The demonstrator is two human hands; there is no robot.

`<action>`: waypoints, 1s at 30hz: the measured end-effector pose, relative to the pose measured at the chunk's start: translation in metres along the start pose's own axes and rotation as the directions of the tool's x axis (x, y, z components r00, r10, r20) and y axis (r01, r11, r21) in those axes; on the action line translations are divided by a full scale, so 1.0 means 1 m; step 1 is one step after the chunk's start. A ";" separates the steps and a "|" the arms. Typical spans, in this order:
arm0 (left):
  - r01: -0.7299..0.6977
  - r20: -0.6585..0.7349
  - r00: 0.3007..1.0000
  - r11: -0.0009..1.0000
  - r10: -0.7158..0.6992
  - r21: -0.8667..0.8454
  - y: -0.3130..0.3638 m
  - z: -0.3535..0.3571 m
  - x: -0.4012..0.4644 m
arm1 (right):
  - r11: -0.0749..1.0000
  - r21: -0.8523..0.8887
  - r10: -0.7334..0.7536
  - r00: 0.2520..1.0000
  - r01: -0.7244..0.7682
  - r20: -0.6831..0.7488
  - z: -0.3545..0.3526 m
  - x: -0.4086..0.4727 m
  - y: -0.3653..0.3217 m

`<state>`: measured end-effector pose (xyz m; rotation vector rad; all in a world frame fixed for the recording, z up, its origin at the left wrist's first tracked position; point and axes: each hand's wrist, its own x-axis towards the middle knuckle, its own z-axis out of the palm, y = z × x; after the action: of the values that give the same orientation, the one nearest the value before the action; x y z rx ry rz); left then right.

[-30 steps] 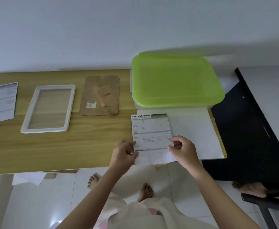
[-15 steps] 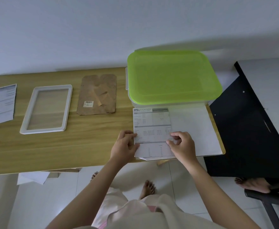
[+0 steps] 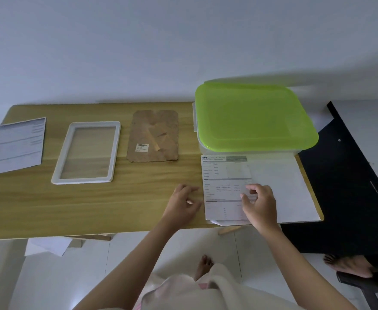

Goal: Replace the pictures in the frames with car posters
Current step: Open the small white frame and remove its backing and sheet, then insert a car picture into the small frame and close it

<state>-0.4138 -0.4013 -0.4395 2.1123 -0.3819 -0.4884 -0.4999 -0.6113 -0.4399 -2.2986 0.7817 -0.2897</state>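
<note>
Both hands sit low at the near edge of the long wooden table (image 3: 94,204). The right hand (image 3: 259,204) hovers over the printed white specification sheet (image 3: 225,175), fingers loosely curled; whether it pinches the paper, I cannot tell. The left hand (image 3: 183,204) rests just beside the sheet's left edge, relaxed, holding nothing. That sheet lies flat in front of the clear box with a lime-green lid (image 3: 253,117). Further left: a brown cardboard backing board (image 3: 154,135), an empty white rectangular picture frame (image 3: 86,152), another printed sheet (image 3: 18,146).
</note>
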 end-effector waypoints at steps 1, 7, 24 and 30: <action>-0.004 -0.004 1.000 1.000 0.004 -0.022 -0.005 -0.012 -0.003 | 1.000 -0.006 -0.011 1.000 0.011 -0.026 0.006 -0.003 -0.012; 0.007 -0.117 0.993 0.999 -0.012 -0.043 -0.056 -0.119 -0.024 | 0.990 0.090 -0.115 0.992 0.111 0.042 0.076 -0.023 -0.109; 0.353 -0.523 0.794 0.935 -0.309 -0.016 -0.218 -0.387 -0.069 | 0.928 0.263 -0.352 0.858 0.266 0.373 0.275 -0.066 -0.367; 0.449 -0.560 0.729 0.892 -0.395 -0.046 -0.245 -0.430 -0.034 | 0.927 0.248 -0.368 0.798 0.280 0.478 0.330 -0.029 -0.436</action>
<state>-0.2166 0.0536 -0.4180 2.3171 0.4416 -0.0800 -0.1917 -0.1611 -0.3925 -2.1881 0.0778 0.1188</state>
